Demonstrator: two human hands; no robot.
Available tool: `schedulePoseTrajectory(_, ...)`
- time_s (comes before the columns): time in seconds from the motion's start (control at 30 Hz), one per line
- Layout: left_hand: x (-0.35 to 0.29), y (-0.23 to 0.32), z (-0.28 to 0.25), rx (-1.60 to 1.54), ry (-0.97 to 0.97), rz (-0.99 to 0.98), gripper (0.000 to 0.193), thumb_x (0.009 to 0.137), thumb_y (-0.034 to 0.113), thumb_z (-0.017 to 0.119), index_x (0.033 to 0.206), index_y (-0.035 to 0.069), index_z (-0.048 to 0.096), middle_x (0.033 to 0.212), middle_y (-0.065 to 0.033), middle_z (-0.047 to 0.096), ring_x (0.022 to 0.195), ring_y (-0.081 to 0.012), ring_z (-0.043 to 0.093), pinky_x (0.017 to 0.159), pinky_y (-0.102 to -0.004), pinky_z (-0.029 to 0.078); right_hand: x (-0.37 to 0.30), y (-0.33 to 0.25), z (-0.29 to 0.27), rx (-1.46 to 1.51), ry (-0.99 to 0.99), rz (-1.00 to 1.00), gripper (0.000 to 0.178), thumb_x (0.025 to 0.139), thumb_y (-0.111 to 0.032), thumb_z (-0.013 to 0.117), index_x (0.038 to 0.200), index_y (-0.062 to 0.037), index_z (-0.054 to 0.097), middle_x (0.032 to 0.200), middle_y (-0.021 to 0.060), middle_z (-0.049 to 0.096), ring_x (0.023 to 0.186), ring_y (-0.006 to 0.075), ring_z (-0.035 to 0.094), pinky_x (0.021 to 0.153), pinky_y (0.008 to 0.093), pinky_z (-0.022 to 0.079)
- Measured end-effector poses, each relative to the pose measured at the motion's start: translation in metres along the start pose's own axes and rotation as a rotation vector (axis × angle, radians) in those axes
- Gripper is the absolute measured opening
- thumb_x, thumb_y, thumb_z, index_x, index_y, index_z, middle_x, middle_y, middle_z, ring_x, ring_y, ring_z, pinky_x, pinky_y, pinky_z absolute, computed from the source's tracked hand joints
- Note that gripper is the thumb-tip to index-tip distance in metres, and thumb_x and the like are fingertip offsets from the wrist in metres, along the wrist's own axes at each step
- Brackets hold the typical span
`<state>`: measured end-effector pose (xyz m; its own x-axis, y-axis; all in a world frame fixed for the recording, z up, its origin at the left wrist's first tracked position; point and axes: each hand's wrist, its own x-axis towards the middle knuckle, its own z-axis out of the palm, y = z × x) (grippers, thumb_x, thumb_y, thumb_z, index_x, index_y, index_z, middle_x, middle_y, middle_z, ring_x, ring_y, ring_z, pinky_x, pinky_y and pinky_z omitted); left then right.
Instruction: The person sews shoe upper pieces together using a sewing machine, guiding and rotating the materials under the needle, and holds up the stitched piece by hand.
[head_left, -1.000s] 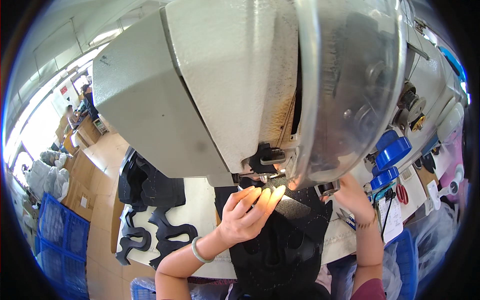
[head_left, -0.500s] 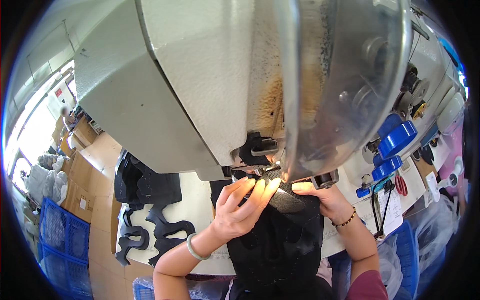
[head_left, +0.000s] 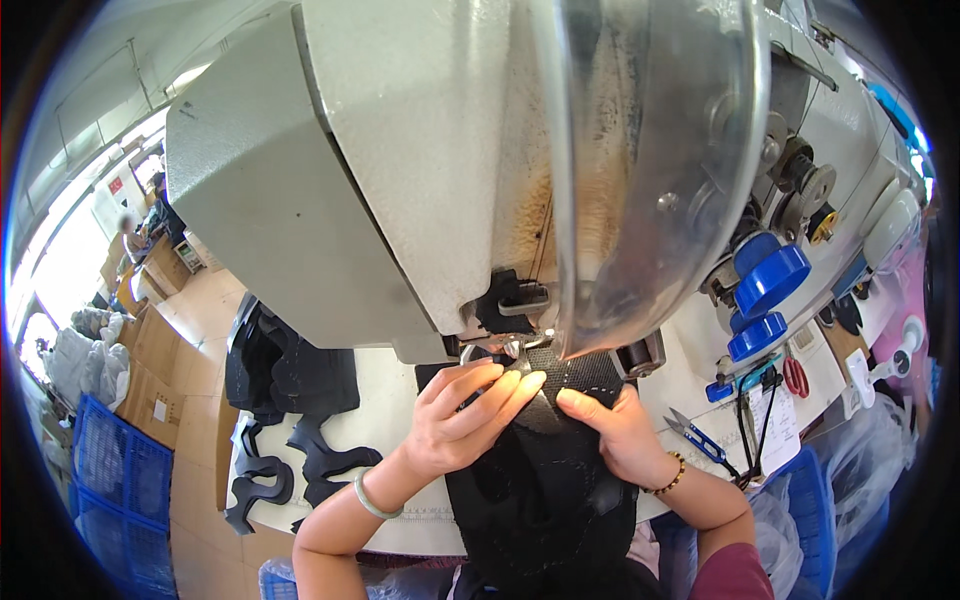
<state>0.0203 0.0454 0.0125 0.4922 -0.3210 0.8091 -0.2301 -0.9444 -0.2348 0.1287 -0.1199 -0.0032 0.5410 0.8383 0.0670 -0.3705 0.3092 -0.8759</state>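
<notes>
A black fabric piece point(head_left: 540, 500) hangs from the sewing machine's needle area over the table's front edge. Near the needle a dark grey mesh strip point(head_left: 580, 374) lies on it. My left hand point(head_left: 465, 415) grips the fabric just left of the presser foot point(head_left: 513, 349), its fingertips bunched on top and the thumb mostly hidden. To the right, my right hand point(head_left: 625, 437) holds the fabric's edge, thumb on top and the other fingers mostly out of sight beneath. The needle tip is too small to make out.
The big sewing machine head point(head_left: 400, 150) with a clear shield point(head_left: 660, 180) overhangs my hands. Cut black pieces point(head_left: 290, 370) lie at the left. Blue-handled thread snips point(head_left: 700, 437) and red-handled scissors point(head_left: 795, 377) are at the right. A distant person point(head_left: 132, 240) is at far left.
My right hand has come left and a little lower on the fabric, uncovering more of the mesh strip. The thread snips now show beside it. The whole view has shifted slightly.
</notes>
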Motion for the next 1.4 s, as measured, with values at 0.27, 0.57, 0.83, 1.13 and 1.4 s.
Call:
schedulePoseTrajectory(0.27, -0.004, -0.013, 0.006, -0.001, 0.072, 0.108, 0.034, 0.060, 0.005, 0.068, 0.094, 0.006, 0.071, 0.095, -0.0013, 0.056, 0.087, -0.0177, 0.057, 0.075, -0.0297, 0.054, -0.003, 0.013, 0.001, -0.026, -0.004, 0.046, 0.025, 0.088, -0.017, 0.062, 0.104, 0.0013, 0.062, 0.093, 0.0023, 0.065, 0.079, 0.0054, 0.057, 0.069, 0.0209, 0.048)
schedulePoseTrajectory(0.57, -0.006, -0.018, 0.005, 0.007, 0.090, 0.115, 0.031, 0.062, 0.004, 0.070, 0.093, 0.007, 0.071, 0.096, -0.0006, 0.055, 0.088, -0.0179, 0.059, 0.075, -0.0279, 0.055, -0.005, 0.014, -0.003, -0.270, -0.055, 0.053, 0.027, 0.088, -0.021, 0.063, 0.103, 0.0025, 0.062, 0.083, -0.0020, 0.062, 0.071, 0.0006, 0.052, 0.059, 0.0157, 0.041)
schedulePoseTrajectory(0.83, -0.011, -0.021, 0.004, 0.021, 0.053, 0.086, 0.040, 0.059, 0.003, 0.069, 0.098, 0.011, 0.071, 0.098, 0.0042, 0.057, 0.092, -0.0177, 0.061, 0.061, -0.0248, 0.047, -0.006, 0.017, -0.003, -0.222, -0.066, 0.000, 0.026, 0.088, -0.020, 0.063, 0.102, 0.0015, 0.061, 0.082, -0.0027, 0.061, 0.069, -0.0005, 0.049, 0.057, 0.0151, 0.038)
schedulePoseTrajectory(1.13, -0.010, -0.022, 0.001, 0.052, 0.030, 0.009, 0.047, 0.055, 0.009, 0.069, 0.101, 0.018, 0.070, 0.100, 0.0059, 0.058, 0.077, -0.0148, 0.058, 0.056, -0.0219, 0.043, -0.004, 0.023, -0.006, -0.265, -0.046, -0.020, 0.018, 0.089, -0.019, 0.062, 0.088, -0.0013, 0.059, 0.067, -0.0089, 0.048, 0.059, -0.0028, 0.037, 0.049, 0.0155, 0.028)
schedulePoseTrajectory(1.4, -0.007, -0.020, -0.004, -0.076, -0.063, -0.101, 0.054, 0.059, 0.010, 0.070, 0.111, 0.027, 0.066, 0.104, -0.0008, 0.058, 0.073, -0.0119, 0.055, 0.060, -0.0240, 0.044, -0.001, 0.017, -0.014, -0.372, 0.071, -0.226, 0.013, 0.091, -0.013, 0.055, 0.091, -0.0010, 0.060, 0.069, -0.0025, 0.055, 0.060, 0.0021, 0.045, 0.051, 0.0182, 0.035)
